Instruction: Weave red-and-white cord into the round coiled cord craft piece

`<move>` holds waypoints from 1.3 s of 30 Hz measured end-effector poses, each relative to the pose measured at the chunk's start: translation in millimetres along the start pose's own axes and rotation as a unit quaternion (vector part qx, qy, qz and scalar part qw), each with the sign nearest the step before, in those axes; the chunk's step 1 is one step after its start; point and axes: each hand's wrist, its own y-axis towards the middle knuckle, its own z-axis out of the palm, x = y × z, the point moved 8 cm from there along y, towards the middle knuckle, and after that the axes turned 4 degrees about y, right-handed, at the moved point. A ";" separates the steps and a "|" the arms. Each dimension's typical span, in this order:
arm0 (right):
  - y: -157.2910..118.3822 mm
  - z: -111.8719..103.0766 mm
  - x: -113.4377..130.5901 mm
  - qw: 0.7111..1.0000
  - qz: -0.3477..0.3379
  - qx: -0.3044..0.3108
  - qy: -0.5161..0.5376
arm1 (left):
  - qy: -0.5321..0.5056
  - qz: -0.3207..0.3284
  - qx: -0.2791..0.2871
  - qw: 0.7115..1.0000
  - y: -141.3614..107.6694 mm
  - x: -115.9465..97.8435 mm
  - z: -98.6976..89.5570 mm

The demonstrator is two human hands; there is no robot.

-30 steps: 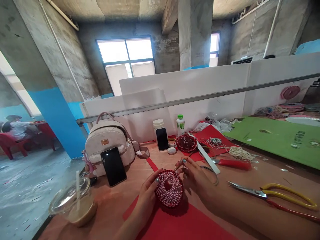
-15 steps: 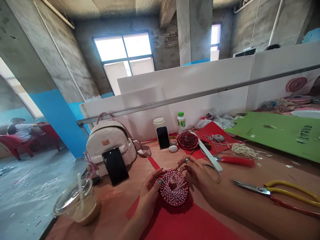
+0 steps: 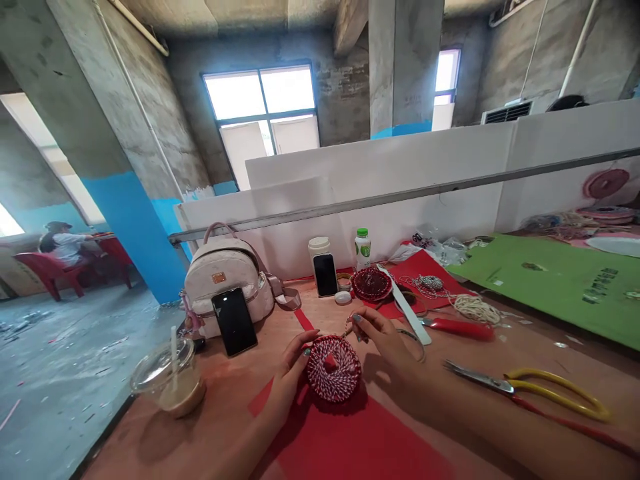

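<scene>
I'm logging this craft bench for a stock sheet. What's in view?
twine disc: 1, red and white, between the hands
woven disc: 1, dark red, back of the bench
scissors: 1 pair, yellow and red handles, front right
red-handled tool: 1, red, right of the white strip
flat strip: 1, white, beyond the right hand
phones: 2, black, one against the backpack, one at the back
backpack: 1, pale pink, back left
plastic cup with straw: 1, clear, front left
bottle: 1, white and green, back
twine bundle: 1, cream, back right
green board: 1, green, far right
seated person: 1, distant left, on a red chair
left hand: 1, against the disc's left side
right hand: 1, raised just beyond the disc
</scene>
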 end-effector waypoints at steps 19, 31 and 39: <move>-31.5 53.7 139.8 0.803 -0.358 0.233 -0.416 | 0.124 0.062 0.097 0.985 -35.6 -65.2 70.7; -87.6 30.0 128.9 0.840 -0.307 0.224 -0.388 | 0.171 0.023 -0.022 0.985 -92.4 -77.3 63.2; -126.3 29.6 134.4 0.867 -0.324 0.155 -0.346 | 0.238 0.075 -0.006 0.968 -114.9 -82.3 79.5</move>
